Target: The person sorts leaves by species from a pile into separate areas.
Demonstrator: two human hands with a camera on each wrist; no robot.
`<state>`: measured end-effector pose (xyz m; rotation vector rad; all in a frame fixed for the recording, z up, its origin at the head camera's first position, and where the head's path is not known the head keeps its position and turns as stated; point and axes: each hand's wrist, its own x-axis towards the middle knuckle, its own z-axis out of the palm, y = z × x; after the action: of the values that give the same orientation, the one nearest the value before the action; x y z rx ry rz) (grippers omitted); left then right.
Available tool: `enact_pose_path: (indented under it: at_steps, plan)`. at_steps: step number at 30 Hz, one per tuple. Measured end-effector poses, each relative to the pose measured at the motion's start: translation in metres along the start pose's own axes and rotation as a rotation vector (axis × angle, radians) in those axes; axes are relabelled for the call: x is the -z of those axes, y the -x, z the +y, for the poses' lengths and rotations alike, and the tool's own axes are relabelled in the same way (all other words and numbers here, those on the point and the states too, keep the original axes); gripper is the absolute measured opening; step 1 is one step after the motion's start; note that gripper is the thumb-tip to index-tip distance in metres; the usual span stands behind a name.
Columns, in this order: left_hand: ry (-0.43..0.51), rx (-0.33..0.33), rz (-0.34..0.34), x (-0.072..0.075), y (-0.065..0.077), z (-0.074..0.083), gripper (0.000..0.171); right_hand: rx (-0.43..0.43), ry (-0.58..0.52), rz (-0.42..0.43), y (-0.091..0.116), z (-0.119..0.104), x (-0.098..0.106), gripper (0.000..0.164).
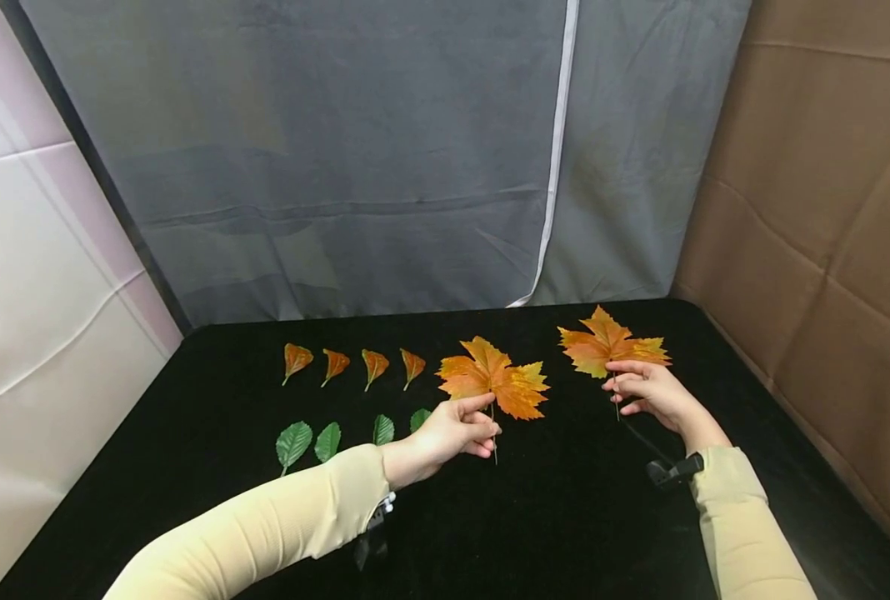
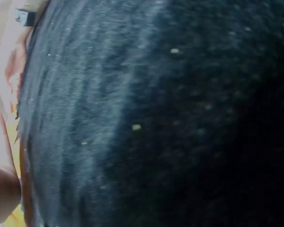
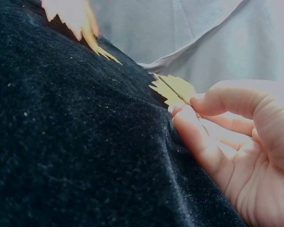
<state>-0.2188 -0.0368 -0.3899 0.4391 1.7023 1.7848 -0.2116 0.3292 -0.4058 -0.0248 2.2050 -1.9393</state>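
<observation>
A: Left hand [image 1: 456, 429] pinches maple leaf [image 1: 493, 379] by its stem, beside the small leaves.
B: Right hand [image 1: 651, 390] pinches second maple leaf [image 1: 610, 343], farther right.
A: Rows laid; these two look unplaced.

Table [image 1: 580, 517]: covered in black velvety cloth, speckled with pale lint, spreading under and beyond the fingers on all sides. Backdrop [image 1: 340, 167]: grey fabric sheet, creased, hanging behind the table's far edge, past the fingertips. White strip [image 1: 557, 150]: runs down the grey sheet. Left panel [image 1: 32, 275]: white, pinkish tint. Right wall [image 1: 827, 192]: brown cardboard, creased. Light: even, soft.
</observation>
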Motion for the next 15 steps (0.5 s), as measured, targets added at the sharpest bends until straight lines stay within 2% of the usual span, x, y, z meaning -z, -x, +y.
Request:
enact_pose_path:
  at_steps: [4, 15]
  plan:
    - [-0.002, 0.047, 0.005, -0.0005, 0.0016, -0.0042, 0.061, -0.006, 0.007, 0.003, -0.0016, 0.0017, 0.0000, 0.051]
    - [0.019, 0.162, -0.041, 0.0023, 0.0035, -0.0077, 0.061, -0.016, 0.016, 0.014, -0.0011, 0.0002, 0.0006, 0.051]
